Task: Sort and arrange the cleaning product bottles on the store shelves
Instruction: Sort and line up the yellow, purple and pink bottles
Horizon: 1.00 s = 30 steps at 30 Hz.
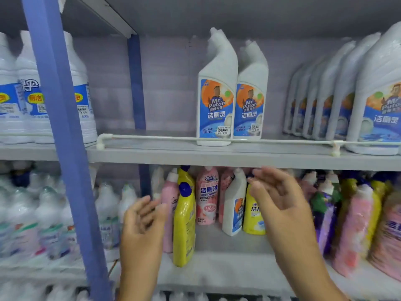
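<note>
Left hand [142, 222] is up w/ loose fingers, holding nothing, next to a tall yellow plastic bottle w/ blue cap [184, 224] on the lower grey shelf [227, 272]. Right hand [275, 196] is spread open too, in front of a white angled-neck bottle [234, 205]. Two more white blue-label bottles [232, 101] stand on the upper shelf.

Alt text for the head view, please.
Two empty, open hands, left hand and right hand, reach toward mixed yellow, pink and white bottles on the lower shelf. Above, two white bent-neck bottles stand alone mid-shelf.

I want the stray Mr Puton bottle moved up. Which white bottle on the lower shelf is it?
The white bottle beside the right hand, standing between pink and yellow ones; it alone there carries the blue-orange label.
</note>
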Available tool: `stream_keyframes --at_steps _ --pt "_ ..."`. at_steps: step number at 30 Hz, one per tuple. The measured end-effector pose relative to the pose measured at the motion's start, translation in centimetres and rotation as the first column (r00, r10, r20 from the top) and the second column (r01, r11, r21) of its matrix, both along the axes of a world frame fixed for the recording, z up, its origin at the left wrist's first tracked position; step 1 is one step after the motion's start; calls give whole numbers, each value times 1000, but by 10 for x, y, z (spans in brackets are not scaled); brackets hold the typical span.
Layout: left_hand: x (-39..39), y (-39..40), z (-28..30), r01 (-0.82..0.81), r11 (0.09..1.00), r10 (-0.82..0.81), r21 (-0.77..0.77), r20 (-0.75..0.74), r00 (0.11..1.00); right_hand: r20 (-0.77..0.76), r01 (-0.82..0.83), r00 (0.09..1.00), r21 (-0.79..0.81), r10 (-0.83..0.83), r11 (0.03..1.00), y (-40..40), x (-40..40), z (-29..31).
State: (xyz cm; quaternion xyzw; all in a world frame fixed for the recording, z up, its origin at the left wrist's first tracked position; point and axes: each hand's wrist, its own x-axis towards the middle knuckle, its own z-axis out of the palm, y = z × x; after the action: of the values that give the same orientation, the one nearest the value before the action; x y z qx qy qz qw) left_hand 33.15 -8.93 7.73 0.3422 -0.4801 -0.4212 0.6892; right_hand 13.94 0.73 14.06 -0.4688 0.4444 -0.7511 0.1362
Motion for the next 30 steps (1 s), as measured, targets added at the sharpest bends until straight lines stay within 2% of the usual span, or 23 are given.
stream_keyframes --at_steps 2,4,7,11,14,18,22,25,28,30 --pt "-6 -12 -44 74 988 -92 135 138 986 -24 -19 999 239 25 971 -24 1 -48" --pt "-12 -18 -70 92 974 -146 205 266 953 -46 -24 998 462 52 887 -45 -1 -83" --pt "-15 -26 -87 45 974 -135 223 407 903 7 0 1000 570 -5 821 -59 -10 -110" --pt "-21 -40 -106 -9 971 -137 239 587 798 12 60 996 617 -86 785 -65 -18 -121" --pt "-31 -45 -109 -117 976 -51 185 711 702 3 91 993 628 -120 772 -74 -23 -130" --pt "-55 -52 -107 -139 982 6 131 709 705 -19 107 992 646 -125 756 -93 -42 -134" --pt "-90 -66 -111 -101 986 -18 132 689 725 -42 127 991 567 -125 814 -119 -73 -124" --pt "-116 -90 -120 -114 990 30 83 663 748 -207 218 970 493 -130 842 -142 -95 -107" --pt "-127 -113 -136 -25 992 -63 123 665 744 -363 306 919 407 -155 861 -162 -110 -90" --pt "-124 -98 -122 -77 995 15 65 663 749 -408 318 903 421 -136 849 -174 -117 -83"
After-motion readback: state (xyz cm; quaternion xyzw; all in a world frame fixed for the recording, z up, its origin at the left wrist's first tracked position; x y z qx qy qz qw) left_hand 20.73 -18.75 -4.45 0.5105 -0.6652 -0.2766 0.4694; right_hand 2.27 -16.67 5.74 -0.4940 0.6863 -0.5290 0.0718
